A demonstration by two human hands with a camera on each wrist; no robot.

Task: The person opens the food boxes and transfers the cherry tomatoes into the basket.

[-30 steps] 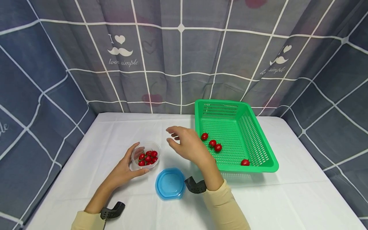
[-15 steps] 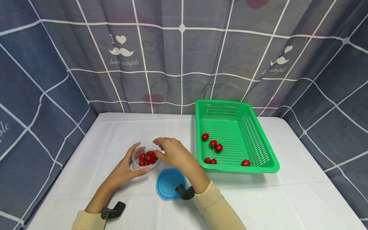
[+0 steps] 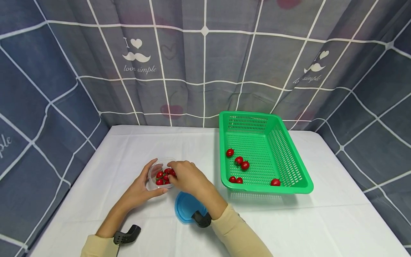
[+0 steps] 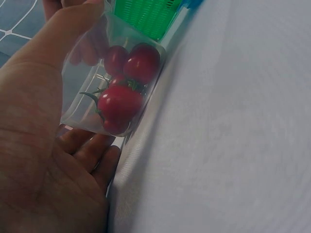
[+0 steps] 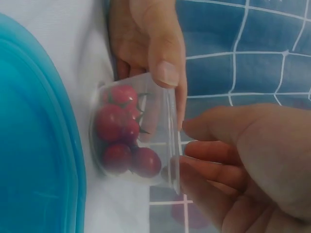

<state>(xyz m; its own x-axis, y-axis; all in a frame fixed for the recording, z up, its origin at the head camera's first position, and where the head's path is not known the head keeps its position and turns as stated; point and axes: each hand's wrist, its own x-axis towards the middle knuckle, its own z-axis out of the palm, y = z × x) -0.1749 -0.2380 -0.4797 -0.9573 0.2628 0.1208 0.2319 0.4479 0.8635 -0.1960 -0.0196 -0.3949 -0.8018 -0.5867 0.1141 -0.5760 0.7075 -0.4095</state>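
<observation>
A small clear plastic tub point(image 3: 153, 175) of cherry tomatoes point(image 3: 163, 176) stands on the white table. My left hand point(image 3: 148, 182) grips it from the left, thumb on the near side. The left wrist view shows the tub point(image 4: 85, 73) against my palm, with tomatoes point(image 4: 121, 104) inside. My right hand point(image 3: 172, 170) is over the tub's right rim with its fingertips point(image 3: 171, 165) at the opening. In the right wrist view those fingers point(image 5: 204, 162) are loosely curled at the tub point(image 5: 160, 121) mouth, and I see nothing between them.
The tub's blue lid point(image 3: 183, 207) lies just in front of it, partly under my right wrist. A green slotted basket point(image 3: 266, 189) to the right holds several loose tomatoes point(image 3: 240, 162). A checked curtain closes off the back and sides.
My right hand has come left from beside the basket to the tub and lowered its fingertips into the opening. The left hand and tub stayed put.
</observation>
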